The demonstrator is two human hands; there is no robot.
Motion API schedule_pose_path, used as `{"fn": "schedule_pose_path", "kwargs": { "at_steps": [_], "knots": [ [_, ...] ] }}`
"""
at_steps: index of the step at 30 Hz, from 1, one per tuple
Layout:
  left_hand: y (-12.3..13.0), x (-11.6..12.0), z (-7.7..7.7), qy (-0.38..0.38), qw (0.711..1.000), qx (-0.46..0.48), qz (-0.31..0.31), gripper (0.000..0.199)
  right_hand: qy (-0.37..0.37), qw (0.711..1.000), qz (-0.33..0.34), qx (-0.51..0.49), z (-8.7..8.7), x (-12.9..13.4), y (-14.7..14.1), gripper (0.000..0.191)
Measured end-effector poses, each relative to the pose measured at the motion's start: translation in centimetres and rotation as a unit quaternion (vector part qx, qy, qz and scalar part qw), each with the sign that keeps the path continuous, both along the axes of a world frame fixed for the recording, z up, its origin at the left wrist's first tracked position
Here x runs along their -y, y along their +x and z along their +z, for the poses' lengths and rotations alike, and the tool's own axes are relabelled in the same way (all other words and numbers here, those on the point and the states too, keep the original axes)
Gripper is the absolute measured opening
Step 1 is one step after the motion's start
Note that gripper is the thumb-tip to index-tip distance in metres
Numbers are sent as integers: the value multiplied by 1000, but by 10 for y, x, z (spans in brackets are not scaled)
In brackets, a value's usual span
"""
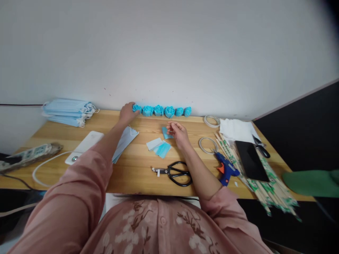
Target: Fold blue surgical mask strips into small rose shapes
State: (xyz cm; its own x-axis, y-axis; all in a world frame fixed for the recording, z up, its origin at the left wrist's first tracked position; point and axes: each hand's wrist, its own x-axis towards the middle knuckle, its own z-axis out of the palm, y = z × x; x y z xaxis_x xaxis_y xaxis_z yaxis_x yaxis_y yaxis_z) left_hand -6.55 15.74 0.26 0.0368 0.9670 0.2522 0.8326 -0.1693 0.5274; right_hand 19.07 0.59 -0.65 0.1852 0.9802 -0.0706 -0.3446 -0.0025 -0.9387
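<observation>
Several blue rose-shaped flowers stand in a row along the wall. At the row's left end, my left hand point(127, 113) has its thumb and fingers around the outermost blue flower point(136, 108). My right hand point(179, 133) is in front of the row, its fingertips drawn together over a blue fabric piece point(166, 133). Whether anything is pinched there is too small to tell. Closer to me lie a pale cut piece point(153, 144) and bright blue cut pieces point(163, 150). Black-handled scissors point(176, 173) rest near the front edge, a small white scrap at their blades.
At left are a stack of face masks point(67, 110), a power strip point(29, 157), a white power bank point(88, 143) with a cable, and more masks point(124, 143). At right are tape rolls point(212, 121), a blue glue gun point(225, 169), wrapped sticks point(274, 192) and a phone point(251, 160).
</observation>
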Motion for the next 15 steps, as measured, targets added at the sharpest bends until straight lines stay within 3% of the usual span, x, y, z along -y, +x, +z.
{"fn": "schedule_pose_path", "kwargs": {
  "at_steps": [5, 9, 12, 15],
  "knots": [
    [12, 10, 17, 90, 988, 113, 54, 57, -18, 1000, -6, -5, -2, -2, 0, 39],
    [40, 34, 30, 103, 963, 244, 45, 50, -32, 999, -26, -8, -3, -5, 5, 34],
    [65, 66, 29, 46, 930, 364, 3, 39, -16, 999, -50, -13, -3, -8, 12, 34],
    [84, 98, 16, -33, 900, 429, -73, 34, -6, 994, -108, 0, -5, -12, 21, 38]
  ]
}}
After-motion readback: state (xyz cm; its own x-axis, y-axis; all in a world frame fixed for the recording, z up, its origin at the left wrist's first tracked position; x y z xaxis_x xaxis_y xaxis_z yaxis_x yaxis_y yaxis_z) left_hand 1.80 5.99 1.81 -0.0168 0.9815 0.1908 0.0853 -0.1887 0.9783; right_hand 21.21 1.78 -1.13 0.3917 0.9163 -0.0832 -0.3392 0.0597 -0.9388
